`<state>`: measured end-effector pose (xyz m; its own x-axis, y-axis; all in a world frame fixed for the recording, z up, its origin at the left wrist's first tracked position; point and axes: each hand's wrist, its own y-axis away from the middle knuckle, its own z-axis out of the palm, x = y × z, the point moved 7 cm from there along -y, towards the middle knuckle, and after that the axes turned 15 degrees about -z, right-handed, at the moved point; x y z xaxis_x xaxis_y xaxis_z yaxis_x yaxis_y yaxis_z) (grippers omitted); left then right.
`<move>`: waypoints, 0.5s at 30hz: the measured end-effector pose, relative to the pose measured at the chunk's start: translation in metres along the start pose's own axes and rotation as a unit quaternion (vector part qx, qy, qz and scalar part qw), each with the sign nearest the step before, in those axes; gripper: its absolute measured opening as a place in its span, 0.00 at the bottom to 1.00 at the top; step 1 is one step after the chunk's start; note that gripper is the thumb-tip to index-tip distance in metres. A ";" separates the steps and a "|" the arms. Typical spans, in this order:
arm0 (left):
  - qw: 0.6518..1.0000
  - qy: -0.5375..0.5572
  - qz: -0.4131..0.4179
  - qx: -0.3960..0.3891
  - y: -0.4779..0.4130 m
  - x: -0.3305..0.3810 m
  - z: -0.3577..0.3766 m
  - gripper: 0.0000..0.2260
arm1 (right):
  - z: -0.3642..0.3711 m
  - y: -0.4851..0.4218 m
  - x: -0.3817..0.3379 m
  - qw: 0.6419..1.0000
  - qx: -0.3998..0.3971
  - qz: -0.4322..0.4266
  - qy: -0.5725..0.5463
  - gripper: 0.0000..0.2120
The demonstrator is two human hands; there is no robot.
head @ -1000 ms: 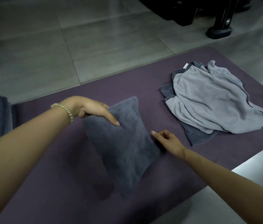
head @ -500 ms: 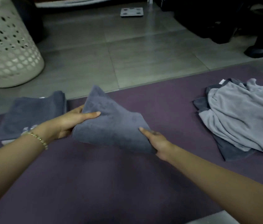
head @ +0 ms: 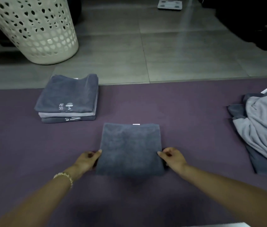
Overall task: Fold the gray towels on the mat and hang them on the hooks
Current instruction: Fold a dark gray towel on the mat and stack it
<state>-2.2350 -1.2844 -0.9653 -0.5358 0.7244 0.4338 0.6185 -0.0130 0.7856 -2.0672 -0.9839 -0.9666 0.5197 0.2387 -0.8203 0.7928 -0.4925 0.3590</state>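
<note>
A folded dark gray towel [head: 130, 148] lies flat on the purple mat [head: 23, 161], just below the middle of the frame. It forms a neat rectangle, and a small white tag [head: 136, 124] peeks out at its far edge. The left hand [head: 86, 161] grasps the towel's left edge near the lower corner, with the thumb on top of the cloth and the fingers curled beside and beneath it. The right hand [head: 172, 157] grasps the right edge in the same way at about the same height. A beaded bracelet [head: 64, 176] sits on the left wrist.

In the left-center of the frame, a stack of folded towels [head: 68, 99] rests at the far edge of the mat. It has a dark towel on top, a lighter gray one in the middle and another dark one at the bottom, and pale lettering shows on the near folds. At the right edge of the frame lies a loose pile of unfolded towels [head: 263, 128], a light gray one crumpled over darker ones, well apart from the towel being held.

Beyond the mat is a gray tiled floor [head: 178, 54]. A cream perforated laundry basket [head: 36, 30] stands in the upper left, and a bathroom scale [head: 170, 4] lies at the top center.
</note>
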 end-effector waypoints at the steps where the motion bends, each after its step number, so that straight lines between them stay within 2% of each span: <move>1: 1.000 -0.016 -0.004 -0.008 0.003 -0.002 0.001 0.17 | 0.001 0.000 -0.001 1.000 -0.006 0.004 -0.009 0.12; 3: 0.998 -0.062 -0.001 -0.024 0.007 -0.004 0.006 0.17 | 0.004 0.000 -0.004 1.000 -0.012 0.013 0.003 0.16; 5: 0.996 -0.082 0.018 -0.032 0.010 0.000 0.011 0.16 | 0.010 -0.001 -0.009 0.999 -0.022 0.026 0.023 0.15; 7: 0.997 -0.036 0.024 -0.065 0.012 0.005 0.019 0.18 | 0.019 -0.005 -0.011 0.998 -0.029 0.053 -0.003 0.15; 9: 0.994 0.036 -0.008 -0.107 0.012 0.007 0.027 0.21 | 0.026 -0.006 -0.012 0.995 -0.016 0.084 -0.048 0.17; 11: 0.984 0.093 -0.049 -0.144 0.009 0.001 0.031 0.24 | 0.030 -0.009 -0.014 0.995 0.008 0.077 -0.063 0.18; 13: 0.979 0.099 -0.064 -0.167 0.008 -0.003 0.032 0.24 | 0.033 -0.009 -0.015 0.995 0.027 0.057 -0.073 0.19; 15: 0.972 0.118 -0.061 -0.194 0.007 -0.004 0.031 0.21 | 0.036 -0.006 -0.014 0.990 0.038 0.079 -0.110 0.20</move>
<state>-2.2109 -1.2654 -0.9755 -0.7369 0.5598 0.3790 0.3020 -0.2290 0.9254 -2.0907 -1.0142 -0.9735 0.5474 -0.0299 -0.8364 0.6762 -0.5730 0.4630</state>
